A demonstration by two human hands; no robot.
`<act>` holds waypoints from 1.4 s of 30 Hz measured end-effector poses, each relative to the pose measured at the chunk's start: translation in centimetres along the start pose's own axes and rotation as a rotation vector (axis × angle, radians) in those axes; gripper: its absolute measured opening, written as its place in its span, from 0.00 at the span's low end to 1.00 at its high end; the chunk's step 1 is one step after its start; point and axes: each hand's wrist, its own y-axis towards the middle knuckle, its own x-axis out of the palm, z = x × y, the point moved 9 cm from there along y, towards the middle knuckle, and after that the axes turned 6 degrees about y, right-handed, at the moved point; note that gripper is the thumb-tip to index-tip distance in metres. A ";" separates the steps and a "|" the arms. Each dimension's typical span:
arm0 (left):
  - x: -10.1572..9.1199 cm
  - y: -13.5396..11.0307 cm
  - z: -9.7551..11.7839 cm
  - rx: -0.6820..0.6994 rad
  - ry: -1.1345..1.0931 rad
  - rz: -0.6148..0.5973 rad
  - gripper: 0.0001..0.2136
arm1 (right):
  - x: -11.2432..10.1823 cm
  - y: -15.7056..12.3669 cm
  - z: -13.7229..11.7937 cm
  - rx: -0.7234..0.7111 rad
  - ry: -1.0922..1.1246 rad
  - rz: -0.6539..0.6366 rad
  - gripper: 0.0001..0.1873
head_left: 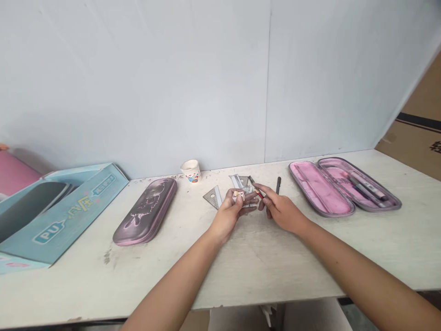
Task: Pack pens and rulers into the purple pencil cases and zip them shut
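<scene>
My left hand (231,209) is closed around a small white eraser (238,196) near the middle of the white table (262,262). Just to its right, my right hand (280,209) pinches a red and black pen (255,186) that lies slanted over a pile of clear rulers and set squares (237,183). A grey set square (213,197) rests left of the left hand. A dark pen (278,185) lies on the table just beyond the right hand.
An open pink pencil case (324,193) holding pens lies at the right. A shut purple pencil case (146,211) lies left of centre. A small paper cup (191,171) stands by the wall. A light blue box (51,211) sits far left.
</scene>
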 end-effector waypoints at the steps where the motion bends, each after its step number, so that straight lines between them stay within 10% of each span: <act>1: 0.0 0.0 0.0 -0.001 -0.001 -0.002 0.11 | 0.0 0.0 -0.1 -0.005 0.013 0.002 0.25; 6: -0.1 0.1 0.0 -0.017 0.057 0.013 0.13 | -1.4 0.1 -0.2 -0.016 -0.002 0.093 0.22; 14: -0.1 0.5 0.6 -0.040 0.298 0.065 0.14 | -11.5 -1.0 2.5 0.099 -0.073 0.597 0.13; 22: 1.7 1.6 1.5 -0.085 0.433 0.036 0.15 | -20.8 -6.8 8.4 0.526 -0.818 0.709 0.20; 27: 5.7 2.9 0.3 -0.082 0.422 -0.091 0.15 | -20.8 -7.9 11.3 0.688 -0.879 0.599 0.20; 33: 9.4 3.4 -0.6 -0.065 0.423 -0.254 0.13 | -20.3 -7.1 8.9 0.581 -0.885 0.630 0.19; 37: 6.9 3.2 0.1 -0.035 0.432 -0.195 0.14 | -17.2 -3.9 5.8 0.366 -0.896 0.517 0.18; 42: -1.1 1.7 2.9 -0.009 0.465 0.026 0.13 | -9.1 2.9 0.8 0.066 -0.848 0.281 0.17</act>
